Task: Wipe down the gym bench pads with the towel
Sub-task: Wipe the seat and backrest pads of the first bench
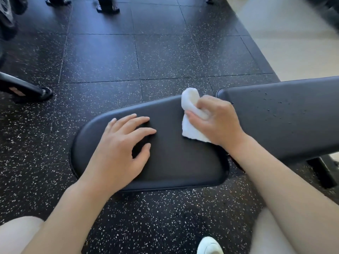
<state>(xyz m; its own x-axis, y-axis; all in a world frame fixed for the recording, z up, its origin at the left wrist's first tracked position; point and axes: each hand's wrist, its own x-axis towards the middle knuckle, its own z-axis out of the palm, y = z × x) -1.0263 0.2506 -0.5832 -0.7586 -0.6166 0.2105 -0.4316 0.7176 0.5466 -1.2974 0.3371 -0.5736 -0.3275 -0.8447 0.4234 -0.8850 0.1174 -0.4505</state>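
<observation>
The black seat pad (174, 158) of a gym bench lies in the middle of the view, rounded at its left end. To its right runs the longer back pad (286, 116), dotted with small droplets. My left hand (122, 149) rests flat on the seat pad with fingers spread. My right hand (214, 121) grips a bunched white towel (190, 114) and holds it against the seat pad near the gap between the two pads.
Black speckled rubber floor tiles (128, 57) surround the bench. A black machine foot (27, 90) stands at the left, more equipment bases (107, 5) at the top. A pale floor (286, 43) lies at the upper right. My white shoe (209, 246) shows at the bottom.
</observation>
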